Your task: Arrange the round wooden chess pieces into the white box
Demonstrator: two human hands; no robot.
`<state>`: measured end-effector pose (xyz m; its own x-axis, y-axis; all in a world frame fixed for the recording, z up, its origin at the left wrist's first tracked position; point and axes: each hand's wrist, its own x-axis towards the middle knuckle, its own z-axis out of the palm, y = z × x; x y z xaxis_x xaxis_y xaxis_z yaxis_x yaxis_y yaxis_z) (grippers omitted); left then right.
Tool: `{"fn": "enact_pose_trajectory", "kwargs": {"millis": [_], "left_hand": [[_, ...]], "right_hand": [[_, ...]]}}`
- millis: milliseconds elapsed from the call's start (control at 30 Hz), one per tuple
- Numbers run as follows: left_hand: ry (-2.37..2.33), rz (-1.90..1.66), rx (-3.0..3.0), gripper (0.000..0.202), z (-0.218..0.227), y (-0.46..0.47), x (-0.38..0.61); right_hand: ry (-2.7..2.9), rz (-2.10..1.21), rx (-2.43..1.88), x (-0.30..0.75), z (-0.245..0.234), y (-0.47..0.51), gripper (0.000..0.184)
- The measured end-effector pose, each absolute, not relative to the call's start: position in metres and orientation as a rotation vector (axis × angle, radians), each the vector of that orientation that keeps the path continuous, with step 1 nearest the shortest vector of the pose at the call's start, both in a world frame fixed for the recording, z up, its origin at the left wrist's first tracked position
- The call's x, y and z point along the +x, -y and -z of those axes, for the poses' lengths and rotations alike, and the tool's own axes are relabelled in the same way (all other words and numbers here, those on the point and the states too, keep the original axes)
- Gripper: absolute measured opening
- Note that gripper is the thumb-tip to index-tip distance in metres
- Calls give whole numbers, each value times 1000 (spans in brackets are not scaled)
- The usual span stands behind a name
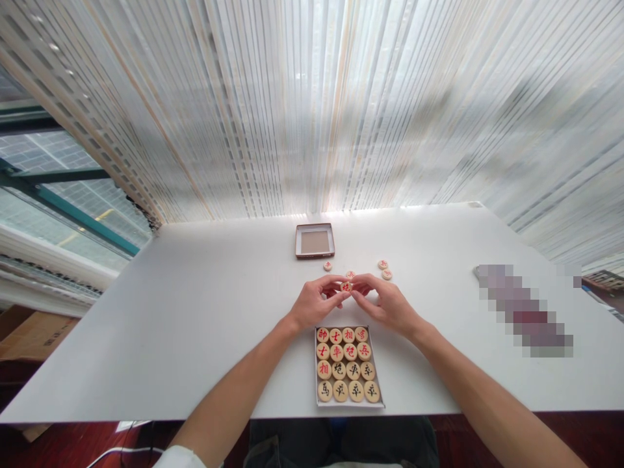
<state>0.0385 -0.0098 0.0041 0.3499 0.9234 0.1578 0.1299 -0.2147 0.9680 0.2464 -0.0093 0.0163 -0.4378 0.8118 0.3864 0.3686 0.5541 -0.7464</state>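
Between the fingertips of my left hand (314, 302) and my right hand (385, 302) is a round wooden Chinese chess piece (346, 287) with a red character, held above the table. Both hands pinch it from opposite sides. Just behind it lies another red-marked piece (350, 275), partly hidden. Nearer to me stands a shallow white box (377, 404) filled with rows of chess pieces, red characters in the far rows and mostly black ones in the near rows. One loose piece (327, 266) lies beyond my left hand, and two more (385, 269) lie beyond my right.
A brown-rimmed box lid (314, 256) lies inside up toward the back of the white table (219, 279). At the right is a blurred-out, long object (524, 312). Strip-like curtains (302, 130) hang along the far edge, and a cardboard box (36, 331) sits at the left.
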Motion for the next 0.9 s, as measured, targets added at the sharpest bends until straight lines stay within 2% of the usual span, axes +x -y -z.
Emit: {"fn": "enact_pose_trajectory", "kwargs": {"millis": [367,900], "left_hand": [[-881,-929,1537,44,-3,9,37],[-906,-979,1466,36,-1,6,37]], "right_hand": [[1990,-710,-938,247,-9,5,22],[1987,-713,-956,247,-12,7,18]]}}
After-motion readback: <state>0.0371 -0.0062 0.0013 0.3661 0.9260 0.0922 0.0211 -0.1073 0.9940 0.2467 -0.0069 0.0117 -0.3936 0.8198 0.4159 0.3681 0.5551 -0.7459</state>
